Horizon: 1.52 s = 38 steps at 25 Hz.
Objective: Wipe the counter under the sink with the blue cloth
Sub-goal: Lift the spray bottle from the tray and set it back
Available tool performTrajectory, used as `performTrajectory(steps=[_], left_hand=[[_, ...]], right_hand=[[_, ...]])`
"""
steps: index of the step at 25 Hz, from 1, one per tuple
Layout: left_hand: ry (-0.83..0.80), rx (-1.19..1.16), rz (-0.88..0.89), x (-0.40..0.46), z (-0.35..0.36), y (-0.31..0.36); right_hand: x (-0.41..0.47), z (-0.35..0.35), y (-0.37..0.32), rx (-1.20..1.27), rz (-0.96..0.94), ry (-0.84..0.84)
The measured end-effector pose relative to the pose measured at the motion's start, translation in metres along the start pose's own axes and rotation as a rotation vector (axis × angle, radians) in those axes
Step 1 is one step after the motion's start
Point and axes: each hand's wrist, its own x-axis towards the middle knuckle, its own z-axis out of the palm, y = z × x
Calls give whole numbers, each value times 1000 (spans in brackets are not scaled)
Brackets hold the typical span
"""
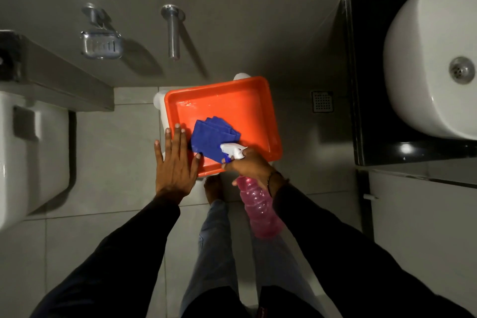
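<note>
Still risking a spill: right hand [247, 165] clenching the pink spray bottle [260, 209] over the folded blue cloth [211, 137] lying mid-frame in the orange tray [232, 100], left hand [175, 162] spreading flat, grasping nothing, possibly tipping the tray's edge.

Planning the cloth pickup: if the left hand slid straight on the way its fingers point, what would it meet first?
Likely the orange tray rim, just ahead of the left hand; the blue cloth lies to its right.

Your blue cloth [212, 137] lies folded in fanned layers, at about seven o'clock inside the orange tray. The black counter [371, 100] under the white sink [418, 59] sits at three o'clock.
</note>
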Motion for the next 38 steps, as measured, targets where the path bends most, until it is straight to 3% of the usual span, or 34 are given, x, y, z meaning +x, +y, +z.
performTrajectory(steps=[4, 11, 28, 31, 34, 38], left_hand=[[7, -25, -3, 1, 5, -2], [17, -50, -6, 4, 6, -2], [-3, -51, 1, 2, 3, -3], [-5, -55, 5, 1, 2, -2], [-17, -70, -5, 1, 0, -2], [-19, -66, -7, 1, -1, -1]], right_hand=[[0, 5, 0, 110, 29, 82], [-7, 10, 0, -37, 72, 232], [-32, -17, -8, -78, 46, 146], [-37, -25, -22, 24, -133, 166], [-45, -40, -52, 383, -297, 376], [-46, -49, -86, 239, -577, 742]])
